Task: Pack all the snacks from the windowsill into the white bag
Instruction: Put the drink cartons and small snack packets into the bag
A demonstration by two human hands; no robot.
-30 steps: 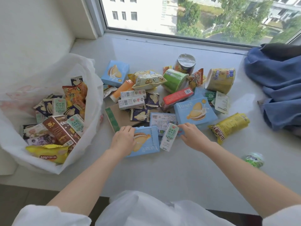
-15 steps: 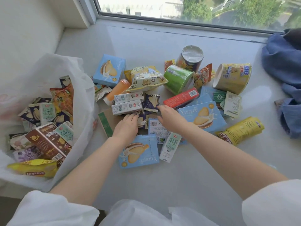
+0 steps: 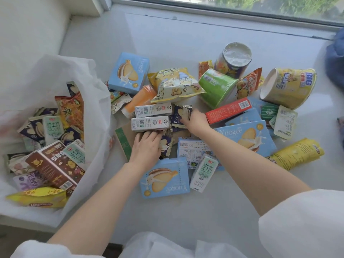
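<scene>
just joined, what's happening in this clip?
A person is packing snacks from a windowsill into a white bag at the left, which already holds milk cartons, a brown box and chip packets. Most of the pile is still out: blue biscuit boxes, cup noodles, a red box. Both hands are in the middle of the heap. The left hand rests on small dark blue biscuit packets just below two stacked milk cartons, and the right hand is pinching a dark blue packet.
</scene>
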